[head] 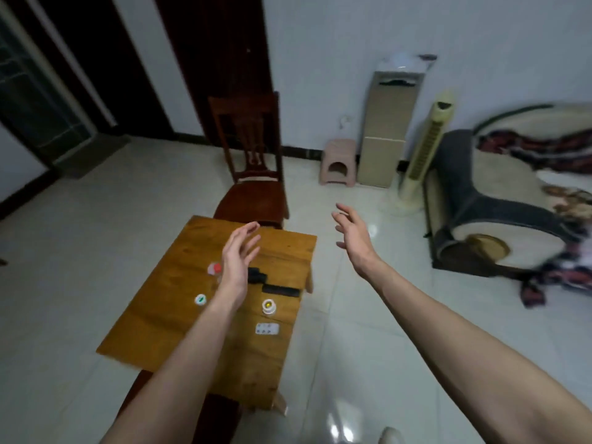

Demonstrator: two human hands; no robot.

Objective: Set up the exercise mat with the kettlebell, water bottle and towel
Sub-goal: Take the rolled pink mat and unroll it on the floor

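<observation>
A home living room. A sofa [499, 219] with blankets stands by the white wall; near it are a tower fan [423, 155], stool [338, 161] and wooden chair [253, 165].

Red-capped bottle [215, 270]: your left hand [236, 267] hides most of it.
Black objects [272, 285]: too blurred for you to identify.
Sofa [512, 203]: cut by the right edge, smeared.
White card [267, 329]: markings unreadable.

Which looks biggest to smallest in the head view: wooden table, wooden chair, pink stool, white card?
1. wooden table, though nearest the camera
2. wooden chair
3. pink stool, farther off
4. white card
</observation>
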